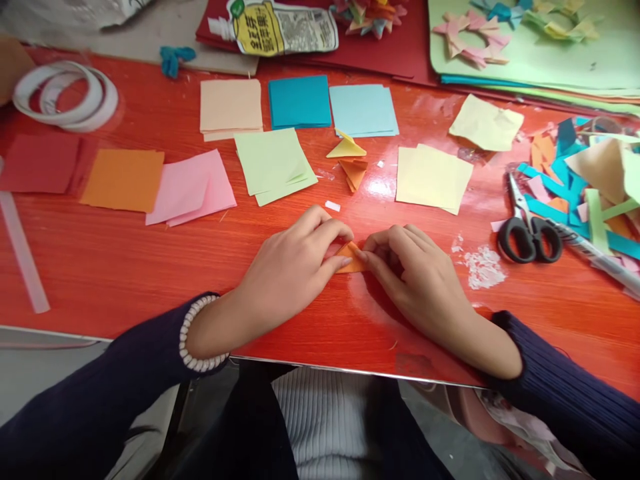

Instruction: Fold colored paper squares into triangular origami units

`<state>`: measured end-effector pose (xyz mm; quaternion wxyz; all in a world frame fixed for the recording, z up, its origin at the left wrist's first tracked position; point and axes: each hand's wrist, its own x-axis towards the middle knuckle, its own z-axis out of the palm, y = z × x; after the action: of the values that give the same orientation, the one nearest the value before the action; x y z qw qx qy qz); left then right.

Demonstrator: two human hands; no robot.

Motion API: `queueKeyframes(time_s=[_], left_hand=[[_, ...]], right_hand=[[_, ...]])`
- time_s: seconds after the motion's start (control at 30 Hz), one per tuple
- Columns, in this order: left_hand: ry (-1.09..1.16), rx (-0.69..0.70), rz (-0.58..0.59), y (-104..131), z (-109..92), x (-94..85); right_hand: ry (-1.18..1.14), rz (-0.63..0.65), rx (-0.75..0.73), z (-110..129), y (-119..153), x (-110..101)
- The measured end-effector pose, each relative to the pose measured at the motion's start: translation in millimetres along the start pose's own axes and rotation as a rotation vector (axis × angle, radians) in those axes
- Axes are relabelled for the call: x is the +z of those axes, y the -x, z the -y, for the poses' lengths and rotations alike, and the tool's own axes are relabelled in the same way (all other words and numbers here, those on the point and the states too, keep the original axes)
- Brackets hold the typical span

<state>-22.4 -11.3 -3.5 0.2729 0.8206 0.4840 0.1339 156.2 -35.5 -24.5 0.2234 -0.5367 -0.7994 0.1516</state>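
A small piece of folded orange paper (351,258) lies near the front of the red table, pinched between both my hands. My left hand (295,257) grips its left side with thumb and fingers closed. On its right side, the thumb and fingertips of my right hand (417,273) press the paper; the other fingers are curled. Part of the paper is hidden under my fingertips. Just beyond my hands lie a folded orange piece (353,173) and a folded yellow piece (346,145). A small white scrap (333,206) rests close to my left fingers.
Stacks of paper squares, orange (125,179), pink (193,187), green (274,163), blue (300,101) and yellow (433,177), spread across the table. Scissors (530,233) and paper scraps (570,183) lie right, tape rolls (65,97) left. A pouch (283,28) and folded paper rings (473,38) are at the back.
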Motion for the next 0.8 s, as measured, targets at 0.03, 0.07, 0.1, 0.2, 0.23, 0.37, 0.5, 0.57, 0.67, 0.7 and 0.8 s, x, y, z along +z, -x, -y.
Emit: queueKeyframes(time_s=[0.03,0.07,0.1,0.2,0.23,0.37,0.5,0.57,0.67,0.7,0.8], left_hand=[[0.032,-0.013,0.001,-0.7,-0.4,-0.3],[0.066,-0.027,0.003,-1.3,-0.8,-0.7],[0.101,-0.042,0.002,-2.0,-1.2,-1.2],[0.21,-0.079,-0.02,-3.7,-2.0,-2.7],[0.244,-0.083,-0.03,-4.0,-2.1,-3.1],[0.307,-0.086,-0.045,-4.0,-2.1,-4.2],[0.314,-0.11,-0.03,-2.0,-3.3,-5.2],[0.319,-0.118,0.02,-1.0,-4.7,-6.6],[0.363,-0.157,0.08,-0.1,-6.9,-9.4],[0.391,-0.18,0.091,0.0,-7.3,-10.1],[0.491,-0.23,0.129,-0.1,-6.7,-10.3]], right_hand=[[-0.016,0.005,0.01,0.1,-0.1,0.1],[-0.037,0.006,0.024,0.1,-0.4,0.1],[-0.062,0.006,0.038,0.0,-0.8,-0.3],[-0.142,0.03,0.038,-0.8,-2.0,-3.1],[-0.169,0.047,0.027,-1.1,-2.4,-4.6],[-0.277,0.108,0.076,-1.3,-3.1,-11.7],[-0.393,0.099,0.208,0.7,-2.7,-17.3],[-0.429,0.078,0.256,1.8,-2.4,-18.6],[-0.492,0.069,0.293,3.3,-1.8,-18.6],[-0.515,0.074,0.3,3.7,-1.6,-18.3],[-0.565,0.087,0.319,4.7,-1.3,-16.8]])
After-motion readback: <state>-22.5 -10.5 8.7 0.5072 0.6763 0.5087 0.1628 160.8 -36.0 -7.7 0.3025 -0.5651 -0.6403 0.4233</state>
